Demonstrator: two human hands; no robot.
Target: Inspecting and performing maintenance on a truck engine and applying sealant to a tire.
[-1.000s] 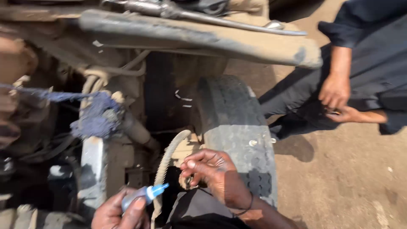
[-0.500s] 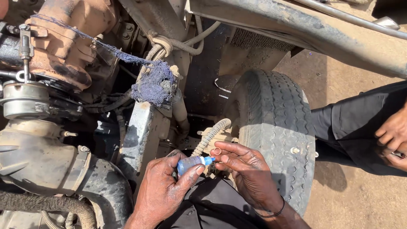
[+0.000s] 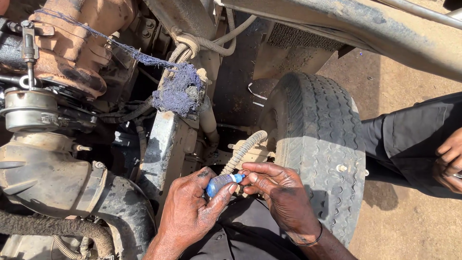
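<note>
While we are leaning over the exposed running gear of a vehicle, our left hand is clenching a small blue tube, with the thumb and curled fingers wrapping its body so that only the upper part is showing between them. Its white tip is pointing toward our right hand, whose fingertips are pinching that tip, so both hands are grasping the same tube, the left on the body and the right on the nozzle end. We are holding the tube low in the middle of the view, just in front of our dark clothing and right below a ribbed beige hose that is curving up toward the wheel hub. A worn tyre is standing just beside our right hand, which is wearing a thin dark band at the wrist. A ragged blue cloth is hanging from the pipes above a bare metal bracket, well apart from the tube. A rusty housing is sitting at the upper left and a grey ducting elbow at the lower left. Another person's hand is resting on a dark-trousered knee at the right edge, over the sandy ground.
</note>
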